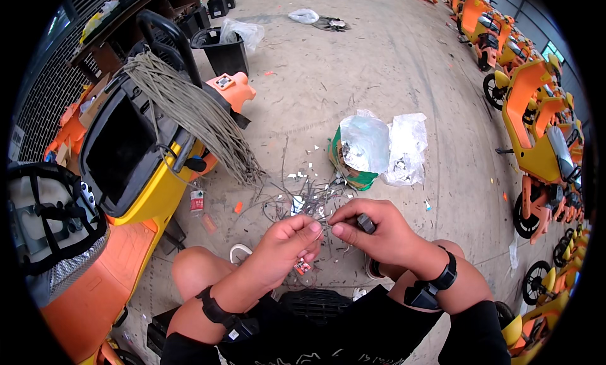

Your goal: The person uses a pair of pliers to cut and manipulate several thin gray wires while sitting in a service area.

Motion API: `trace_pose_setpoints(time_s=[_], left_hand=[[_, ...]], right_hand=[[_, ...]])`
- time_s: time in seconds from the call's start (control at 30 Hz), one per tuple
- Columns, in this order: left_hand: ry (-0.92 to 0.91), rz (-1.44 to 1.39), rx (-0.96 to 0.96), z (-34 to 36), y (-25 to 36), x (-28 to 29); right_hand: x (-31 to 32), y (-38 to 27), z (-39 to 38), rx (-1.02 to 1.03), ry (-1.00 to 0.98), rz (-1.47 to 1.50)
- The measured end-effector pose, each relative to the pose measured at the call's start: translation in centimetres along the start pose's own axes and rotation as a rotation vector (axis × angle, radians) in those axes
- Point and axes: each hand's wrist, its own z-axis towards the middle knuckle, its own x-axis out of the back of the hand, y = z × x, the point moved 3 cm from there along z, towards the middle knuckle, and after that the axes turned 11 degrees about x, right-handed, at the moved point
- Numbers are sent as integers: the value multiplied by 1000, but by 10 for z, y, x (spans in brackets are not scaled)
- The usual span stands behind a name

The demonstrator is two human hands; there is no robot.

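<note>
My left hand (289, 246) is closed in a pinch, thumb against the fingers. Opposite it, my right hand (385, 229) pinches too, its fingertips almost meeting those of the left. What looks like a thin wire (326, 223) runs between the fingertips, too fine to make out fully. A dark, blunt-ended object (365, 223) is tucked in the fingers of my right hand; most of it is hidden. Below my hands and beyond them lie loose wire offcuts (309, 198) mixed with white scraps. A small red-and-white piece (302, 266) shows under my left hand.
A green bag (360, 179) with clear plastic (407, 150) stands ahead. To my left is a yellow-orange scooter (148, 198) draped with a grey cable bundle (196, 116). Behind it stands a black bin (228, 57). Several scooters (536, 138) line the right. A bottle (197, 200) is on the floor.
</note>
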Motion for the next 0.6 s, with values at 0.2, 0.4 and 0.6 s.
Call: trace_pose_setpoints(time_s=[0.2,0.4,0.6], left_hand=[[5,-19,5,-1,0,1],[5,-28,-6,-1,0,3],[17,-35,-4,-3,1,1]], right_hand=[[0,-4,1,52,-13,-16],[-2,3,-2,-118,34,167],[-6,1,-1,-24,8,22]])
